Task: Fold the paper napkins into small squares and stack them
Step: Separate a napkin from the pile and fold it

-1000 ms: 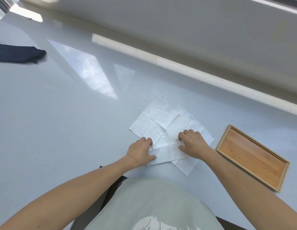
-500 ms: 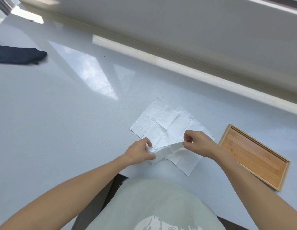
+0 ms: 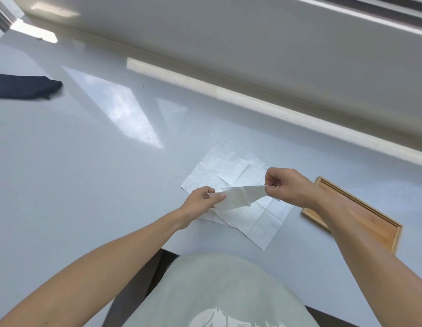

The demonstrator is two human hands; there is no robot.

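A left hand and right hand each pinch an end of a white paper napkin, lifted above unfolded white napkins on a glossy pale-grey desk, beside a rectangular wooden tray.

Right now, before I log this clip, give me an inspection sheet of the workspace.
Surface: glossy pale countertop, window glare across it.
Job's things: one white paper napkin lifted and stretched between both hands; unfolded napkins overlapping flat beneath it; no folded stack seen.
Clutter: empty wooden tray at right, partly behind the right forearm; dark folded cloth far left.
Grippers: left hand pinches the napkin's left end; right hand pinches its right end.
Cables: nothing seen.
Surroundings: pale wall behind the counter; the person's light shirt at the bottom.
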